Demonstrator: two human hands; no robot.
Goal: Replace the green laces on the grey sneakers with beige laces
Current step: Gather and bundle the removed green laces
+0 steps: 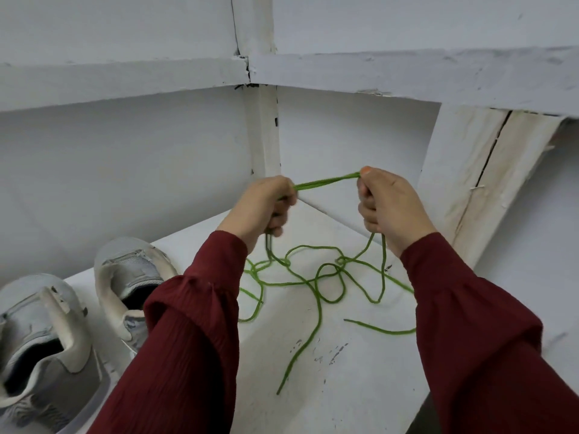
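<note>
You are at the tidy-up stage of unlacing: the green laces [326,182] are out of the grey sneakers [131,264], which stand side by side at the left of the white shelf [360,396] with no green in the eyelets that show. Your left hand [263,205] is curled round a bunch of the lace. Your right hand [388,205] pinches it between thumb and bent fingers, so a short doubled stretch runs taut between the two hands above the shelf. The rest hangs from both fists and lies in a loose tangle of loops on the shelf between your forearms, with free ends trailing towards you. It looks as though you are gathering the laces into a bundle. Next, finish the coil without snagging those loops, set it aside well clear of the sneakers, and fetch the beige laces, which are not in view.
</note>
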